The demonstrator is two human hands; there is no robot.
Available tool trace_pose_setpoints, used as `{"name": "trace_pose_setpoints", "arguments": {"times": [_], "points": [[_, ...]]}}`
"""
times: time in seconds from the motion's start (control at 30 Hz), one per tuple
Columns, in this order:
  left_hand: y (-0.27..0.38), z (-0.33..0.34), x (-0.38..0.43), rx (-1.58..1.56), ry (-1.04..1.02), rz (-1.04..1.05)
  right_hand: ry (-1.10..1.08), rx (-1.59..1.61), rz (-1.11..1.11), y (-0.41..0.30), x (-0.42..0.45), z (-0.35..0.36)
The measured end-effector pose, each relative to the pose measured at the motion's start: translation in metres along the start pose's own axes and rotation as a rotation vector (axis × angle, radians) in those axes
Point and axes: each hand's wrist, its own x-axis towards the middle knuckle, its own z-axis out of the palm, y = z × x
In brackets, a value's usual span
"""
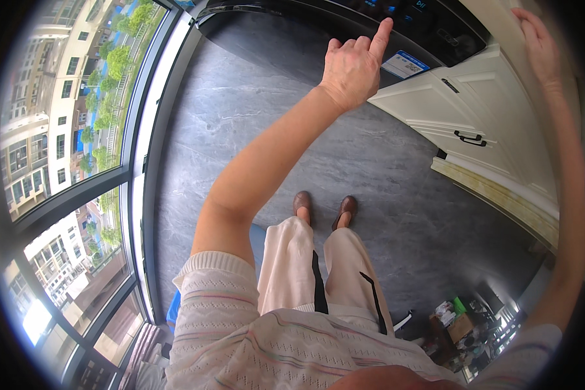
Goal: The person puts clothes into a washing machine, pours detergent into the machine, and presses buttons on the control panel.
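Observation:
My left hand (353, 70) reaches forward with the index finger extended and the other fingers curled, holding nothing. Its fingertip is at the lit touch panel (434, 36) of a black appliance, probably a washing machine (273, 24). Blue icons glow there; whether the finger presses the glass, I cannot tell. Just below the panel is a blue-and-white sticker (405, 65) with a printed code. At the far right, my right hand (541, 53) lies along a pale surface above the cream cabinet (468, 97), fingers stretched out and nothing held.
Tall framed windows (126, 175) run along the left. The cabinet's doors have black handles (470, 139), with a yellowish stone ledge (497, 197) beneath. My feet in brown shoes (302, 202) stand on the grey marbled floor (253, 122). Mixed clutter (460, 326) sits behind at lower right.

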Motion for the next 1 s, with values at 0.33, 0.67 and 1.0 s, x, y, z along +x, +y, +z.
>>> {"name": "trace_pose_setpoints", "arguments": {"times": [0.33, 0.67, 1.0], "points": [[0.001, -0.003, 0.013, 0.119, -0.081, 0.001, 0.041, -0.012, -0.009, -0.007, -0.003, 0.002], [0.003, -0.013, 0.016, 0.131, -0.189, -0.024, 0.018, -0.136, 0.027, -0.031, -0.003, 0.006], [0.021, -0.022, 0.013, 0.042, -0.214, -0.075, 0.125, -0.176, -0.017, -0.035, -0.012, 0.016]]}}
